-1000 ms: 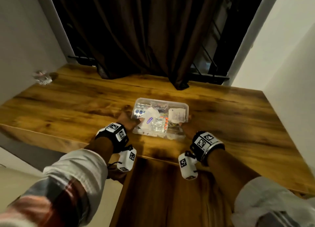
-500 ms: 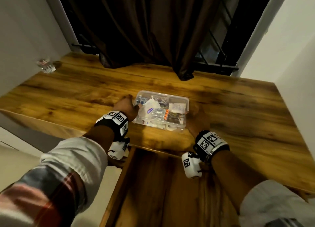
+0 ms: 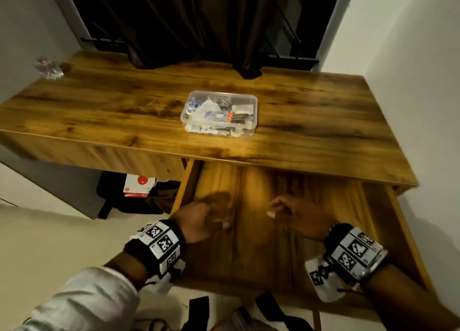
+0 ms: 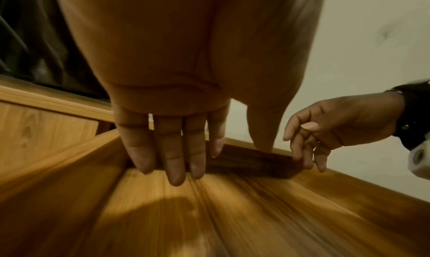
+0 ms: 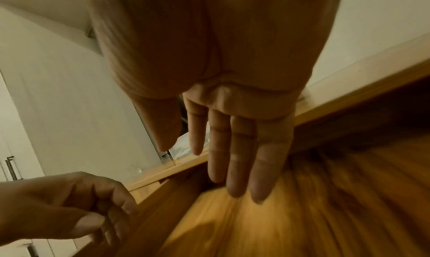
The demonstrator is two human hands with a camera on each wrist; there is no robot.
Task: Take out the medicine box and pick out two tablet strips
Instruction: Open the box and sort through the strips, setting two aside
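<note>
The medicine box (image 3: 219, 114) is a clear lidded plastic tub packed with tablet strips and small packets; it stands alone on the wooden table (image 3: 99, 111), near the middle. Both hands are well short of it, hovering over the open wooden drawer (image 3: 261, 243). My left hand (image 3: 199, 221) holds nothing, and the left wrist view shows its fingers (image 4: 172, 160) hanging fairly straight above the drawer floor. My right hand (image 3: 291, 213) is loosely curled and also holds nothing; its fingers (image 5: 235, 160) point down at the drawer.
The drawer floor (image 4: 232, 215) shows only bare wood. A small clear object (image 3: 49, 68) sits at the table's far left corner. A dark curtain (image 3: 199, 19) hangs behind. Under the table lies a dark bag with a red and white packet (image 3: 139, 184). Walls close in on the right.
Both hands have let go of the medicine box and drawn back from the tabletop to above the open drawer. The box stays on the table.
</note>
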